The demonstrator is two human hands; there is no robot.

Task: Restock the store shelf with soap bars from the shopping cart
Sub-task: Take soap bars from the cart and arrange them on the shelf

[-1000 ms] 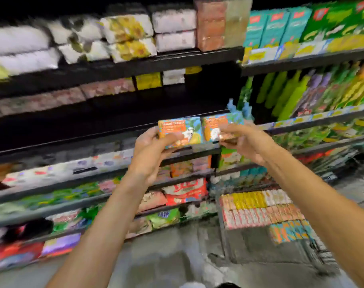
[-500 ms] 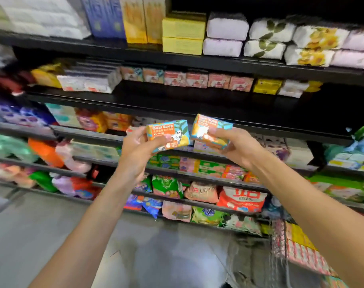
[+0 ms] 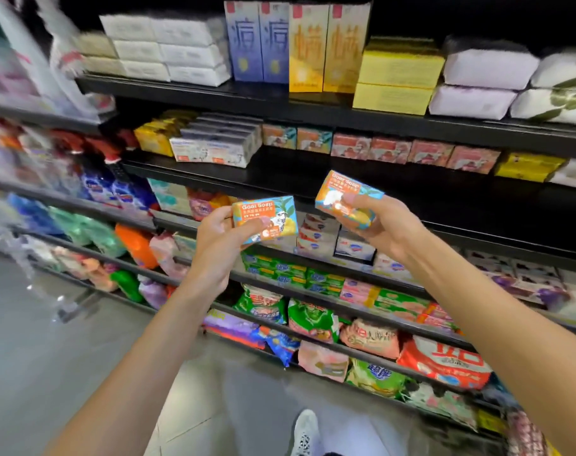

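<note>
My left hand (image 3: 222,235) grips one orange-and-teal cardboard Goat Soap box (image 3: 263,218) and my right hand (image 3: 383,225) pinches another (image 3: 346,200), both held before the black shelf's front edge (image 3: 280,184), where a loose pinch could drop one, though open room lies beside the matching boxes (image 3: 296,138).

The dark shelf (image 3: 362,182) lies bare along its front, giving passage in front of the pink soap boxes (image 3: 411,153); left of them, grey stacked packs (image 3: 221,143) fill it to the edge.
</note>
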